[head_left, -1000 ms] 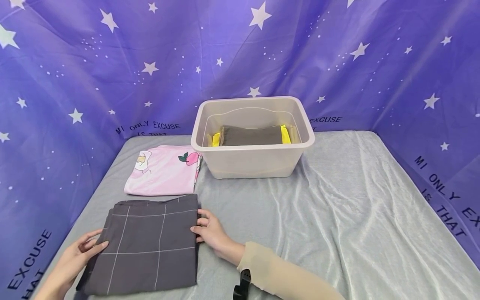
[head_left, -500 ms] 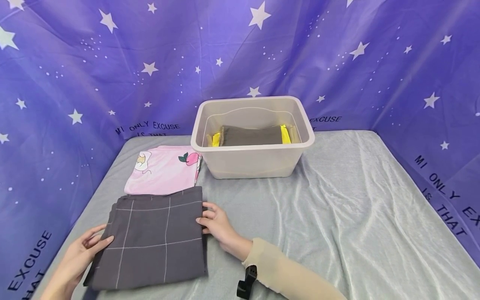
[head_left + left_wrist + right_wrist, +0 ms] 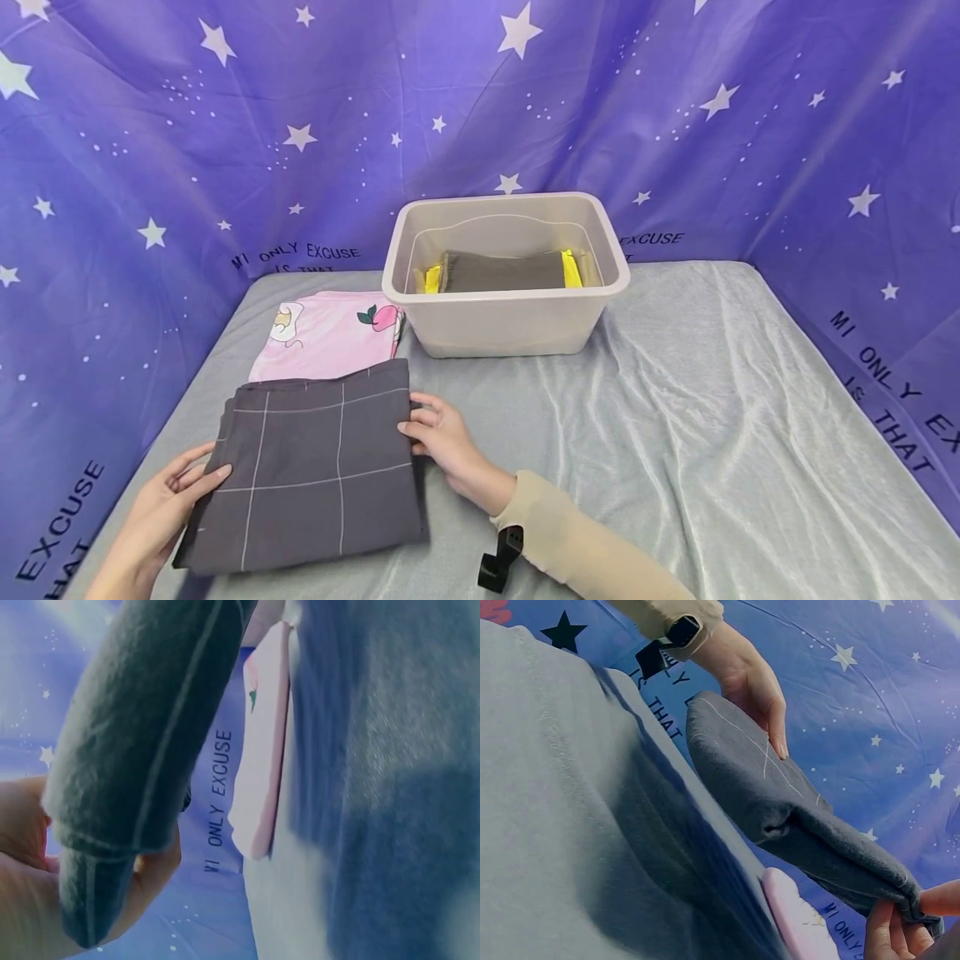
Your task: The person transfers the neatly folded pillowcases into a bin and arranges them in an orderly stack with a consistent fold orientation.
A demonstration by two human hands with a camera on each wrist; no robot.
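Note:
A folded dark grey cloth with thin white grid lines (image 3: 315, 475) is held between both hands at the front left. My left hand (image 3: 157, 517) grips its left edge, thumb on top and fingers beneath. On the opposite edge, my right hand (image 3: 453, 446) pinches the layers. The right wrist view shows the cloth (image 3: 757, 772) raised off the grey surface, its thick folds seen from the side. Just behind it lies a folded pink cloth with a peach print (image 3: 330, 333), whose near edge the grey one overlaps in the head view.
A beige plastic bin (image 3: 506, 325) stands at the back middle, with a folded dark brown cloth (image 3: 502, 272) and yellow pieces (image 3: 572, 269) inside. Grey velvety fabric (image 3: 712, 417) covers the table. Purple star-printed curtains (image 3: 450, 100) hang at the back and sides.
Both hands have lifted the grey cloth and moved it away from me and slightly right; its far edge now covers the near edge of the pink cloth. The bin has not moved.

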